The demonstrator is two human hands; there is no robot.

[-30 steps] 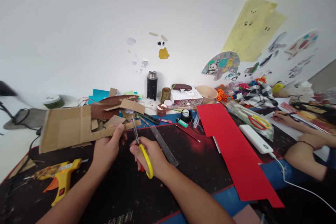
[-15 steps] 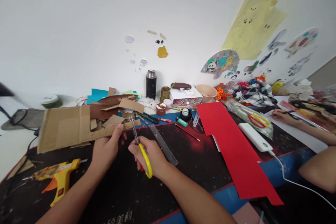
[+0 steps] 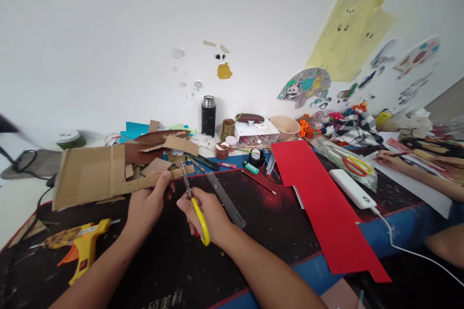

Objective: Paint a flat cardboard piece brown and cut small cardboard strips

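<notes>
My left hand (image 3: 150, 201) is closed on the narrow arm of a brown cardboard piece (image 3: 89, 174), pinching it between thumb and fingers. The wide part of the cardboard extends to the left, over other scraps. In my right hand (image 3: 206, 212) is a pair of scissors (image 3: 199, 219) with yellow and red handles. Their blades point up and away, slightly parted, at the strip's right end; whether they touch it I cannot tell. A steel ruler (image 3: 226, 200) lies just right of the scissors. Below the cardboard rests a yellow glue gun (image 3: 85, 246).
A large red sheet (image 3: 322, 203) crosses the mat on the right, beside a white power strip (image 3: 352, 189). Cardboard scraps (image 3: 155, 166), a black flask (image 3: 209, 117) and a tissue box (image 3: 256, 130) line the wall. At far right, another person's hand (image 3: 389, 160) is over white paper.
My hands, the cardboard and the scissors look almost the same. The other person's arm at the right has shifted a little, baring more of the white paper.
</notes>
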